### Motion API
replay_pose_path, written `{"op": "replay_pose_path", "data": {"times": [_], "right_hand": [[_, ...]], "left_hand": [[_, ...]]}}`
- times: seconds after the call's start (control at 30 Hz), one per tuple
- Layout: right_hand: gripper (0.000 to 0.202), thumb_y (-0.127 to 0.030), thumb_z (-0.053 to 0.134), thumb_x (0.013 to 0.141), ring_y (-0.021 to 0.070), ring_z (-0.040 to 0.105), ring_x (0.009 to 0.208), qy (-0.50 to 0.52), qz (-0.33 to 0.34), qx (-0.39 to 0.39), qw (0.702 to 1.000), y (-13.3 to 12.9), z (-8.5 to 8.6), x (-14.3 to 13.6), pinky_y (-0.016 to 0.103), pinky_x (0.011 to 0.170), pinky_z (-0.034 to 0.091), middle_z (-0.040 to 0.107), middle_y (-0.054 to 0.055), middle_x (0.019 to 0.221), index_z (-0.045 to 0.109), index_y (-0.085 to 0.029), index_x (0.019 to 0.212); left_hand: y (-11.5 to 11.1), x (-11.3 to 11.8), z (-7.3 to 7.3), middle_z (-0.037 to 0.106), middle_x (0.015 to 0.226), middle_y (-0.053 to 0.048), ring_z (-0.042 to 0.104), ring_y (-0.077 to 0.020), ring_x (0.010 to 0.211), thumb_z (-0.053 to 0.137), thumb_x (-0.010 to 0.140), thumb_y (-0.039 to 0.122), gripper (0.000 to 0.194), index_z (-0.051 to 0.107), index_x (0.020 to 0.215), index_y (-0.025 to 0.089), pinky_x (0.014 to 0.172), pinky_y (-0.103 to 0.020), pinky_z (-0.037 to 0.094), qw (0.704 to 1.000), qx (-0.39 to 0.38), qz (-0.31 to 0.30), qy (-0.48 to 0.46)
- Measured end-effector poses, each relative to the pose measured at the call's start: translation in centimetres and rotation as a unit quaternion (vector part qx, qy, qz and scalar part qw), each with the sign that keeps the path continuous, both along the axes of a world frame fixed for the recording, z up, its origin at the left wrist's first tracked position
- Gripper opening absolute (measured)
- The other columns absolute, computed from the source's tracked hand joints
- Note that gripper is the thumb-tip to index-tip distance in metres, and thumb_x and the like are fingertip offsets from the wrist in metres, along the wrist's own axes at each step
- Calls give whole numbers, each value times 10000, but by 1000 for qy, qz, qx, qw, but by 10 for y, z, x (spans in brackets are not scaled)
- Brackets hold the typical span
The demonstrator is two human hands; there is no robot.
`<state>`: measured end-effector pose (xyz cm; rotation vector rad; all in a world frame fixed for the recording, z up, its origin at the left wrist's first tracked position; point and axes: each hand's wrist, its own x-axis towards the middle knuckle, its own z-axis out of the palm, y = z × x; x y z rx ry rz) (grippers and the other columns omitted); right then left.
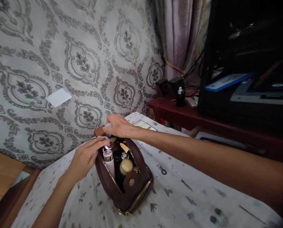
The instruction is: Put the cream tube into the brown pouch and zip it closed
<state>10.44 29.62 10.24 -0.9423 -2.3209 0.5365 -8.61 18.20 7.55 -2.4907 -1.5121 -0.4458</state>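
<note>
Head view: your left hand (85, 156) rests open on the pouch (124, 177) rim; right hand (117, 125) grips something white; crowded bottles (108, 155) could topple.

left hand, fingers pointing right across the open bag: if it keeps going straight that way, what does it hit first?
Probably the silver-capped bottle standing in the brown bag; the left hand fingertips already sit at its rim. Depth is unclear.

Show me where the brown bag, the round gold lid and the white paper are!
Bag (134, 193), head view: on its front leather side.
Gold lid (126, 166), head view: middle of the lid's top.
Paper (58, 97), head view: middle of the sheet.
</note>
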Motion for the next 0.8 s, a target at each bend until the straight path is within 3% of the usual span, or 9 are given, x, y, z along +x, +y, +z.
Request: {"op": "replay_pose_path", "data": {"times": [0.47, 0.8], "right_hand": [[342, -349, 499, 902, 250, 672, 899, -24, 0, 23, 999, -5, -10, -9, 267, 623, 406, 738, 157, 1014, 655, -86, 1055], [296, -313, 489, 901, 247, 667, 905, -29, 49, 32, 998, -6, -21, -9, 261, 608, 390, 726, 161, 1029, 608, -109, 1079]], "left_hand": [[0, 1, -1, 628, 1380, -6, 576, -182, 1285, 377, 985, 175, 427, 633, 1305, 290, 1080, -342, 470, 1000, -3, 6, -1], [-1, -1, -3, 654, 1345, -26, 608, -199, 1248, 391, 977, 194, 408, 669, 1265, 275, 1075, -362, 485, 1000, 10, 14, -8]]}}
